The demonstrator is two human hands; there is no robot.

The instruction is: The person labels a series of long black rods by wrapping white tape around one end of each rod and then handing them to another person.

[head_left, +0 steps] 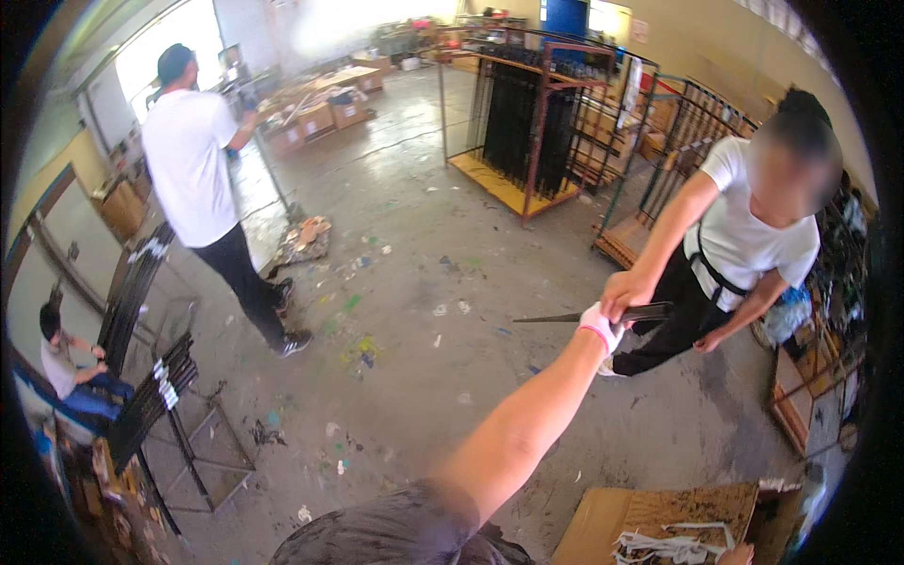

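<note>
My left arm reaches out to the right. At its end, my left hand [599, 327], in a white glove with a pink cuff, is closed around a long dark pointed tool with a black handle [650, 312]. Its thin tip points left; whether it is a knife or shears I cannot tell. A co-worker's hand [625, 294] rests on the same tool, against my glove. At the bottom edge only a bit of my right hand [736, 556] shows, beside white strips [669, 544] on a cardboard box [603, 518]; its fingers are mostly hidden.
The co-worker [753, 217] in a white shirt stands at the right. Another person [188, 160] stands at the left; a third [71, 372] sits near racks of black rods [155, 400]. A wheeled rack [523, 202] stands behind. Scraps litter the concrete floor [414, 282].
</note>
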